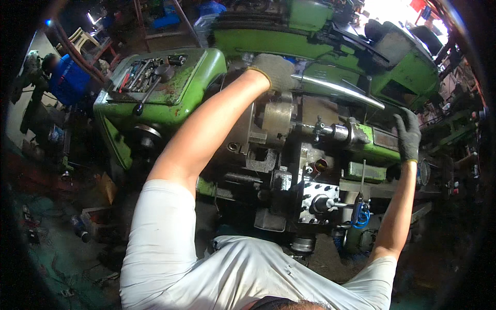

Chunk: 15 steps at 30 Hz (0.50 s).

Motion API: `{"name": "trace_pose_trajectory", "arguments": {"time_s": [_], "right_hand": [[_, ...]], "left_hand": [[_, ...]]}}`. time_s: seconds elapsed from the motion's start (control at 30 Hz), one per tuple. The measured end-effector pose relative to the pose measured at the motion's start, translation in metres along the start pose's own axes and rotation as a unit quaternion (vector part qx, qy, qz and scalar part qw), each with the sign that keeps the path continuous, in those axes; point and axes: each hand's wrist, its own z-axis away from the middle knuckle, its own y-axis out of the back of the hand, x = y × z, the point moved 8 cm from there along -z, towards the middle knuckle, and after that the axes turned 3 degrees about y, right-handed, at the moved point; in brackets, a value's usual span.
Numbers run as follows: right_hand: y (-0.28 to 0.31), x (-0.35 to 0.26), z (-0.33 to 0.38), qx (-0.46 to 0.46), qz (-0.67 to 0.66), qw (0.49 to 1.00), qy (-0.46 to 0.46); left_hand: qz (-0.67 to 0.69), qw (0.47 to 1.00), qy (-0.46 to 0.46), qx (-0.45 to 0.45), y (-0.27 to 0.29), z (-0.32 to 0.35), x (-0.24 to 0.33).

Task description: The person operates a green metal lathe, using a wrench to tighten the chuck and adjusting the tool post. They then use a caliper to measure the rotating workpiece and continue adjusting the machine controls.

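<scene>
My left hand (278, 72), in a grey work glove, is curled closed over the top of the lathe chuck (277, 118). From it a long shiny metal pipe (341, 89) runs to the right; the fingers around its near end are largely hidden. Just beyond the pipe's free end, my gloved right hand (408, 137) has its fingers stretched out, holding nothing that I can see. It is above the right end of the green tailstock (382, 142). A drill chuck (339, 132) on the tailstock points at the lathe chuck.
Below the chuck stands a square tool post (316, 204) with a handle and a blue coiled hose (361, 216). Hand tools lie on the green headstock (199, 77) at left. Behind is another green machine (258, 44). A person in blue (70, 80) is at far left.
</scene>
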Motion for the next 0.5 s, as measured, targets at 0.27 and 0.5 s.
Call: {"name": "trace_pose_trajectory", "arguments": {"time_s": [0.27, 0.5], "right_hand": [[0.109, 0.095, 0.161, 0.034, -0.093, 0.986, -0.135], [0.195, 0.161, 0.429, -0.020, 0.210, 0.962, -0.173]], "left_hand": [[0.001, 0.992, 0.059, 0.111, 0.021, 0.024, -0.015], [0.315, 0.857, 0.114, 0.391, 0.052, 0.132, -0.097]]}}
